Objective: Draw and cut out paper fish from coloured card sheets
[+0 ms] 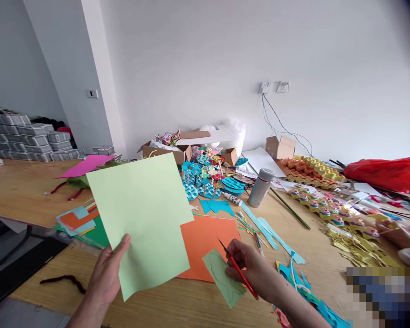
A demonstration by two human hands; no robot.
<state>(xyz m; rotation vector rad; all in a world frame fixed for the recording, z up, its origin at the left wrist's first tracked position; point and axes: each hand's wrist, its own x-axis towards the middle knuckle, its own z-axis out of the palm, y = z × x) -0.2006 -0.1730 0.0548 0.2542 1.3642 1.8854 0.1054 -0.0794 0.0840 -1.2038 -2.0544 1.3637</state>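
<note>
My left hand (pixel 108 269) is closed on the lower left edge of a large light green sheet of paper (pixel 143 209), thumb on its front. The sheet is held up, with a notch cut from its right side. To its right, my right hand (pixel 242 260) grips a pair of red-handled scissors (pixel 242 275), the dark pointed tip aimed up and left. A small light green paper piece (pixel 220 275) with a fish-like pencil outline hangs at the fingers of that same hand. Beneath both lies an orange sheet (pixel 208 241) on the wooden table.
Blue paper scraps (pixel 218 207), a grey flask (pixel 260 187) and a glue bottle (pixel 233 199) lie beyond my hands. Painted egg-carton pieces (pixel 331 209) spread to the right. Colored sheets (pixel 80 223) and a pink sheet (pixel 87 166) sit left. Several blue paper crafts (pixel 205 175) stand behind.
</note>
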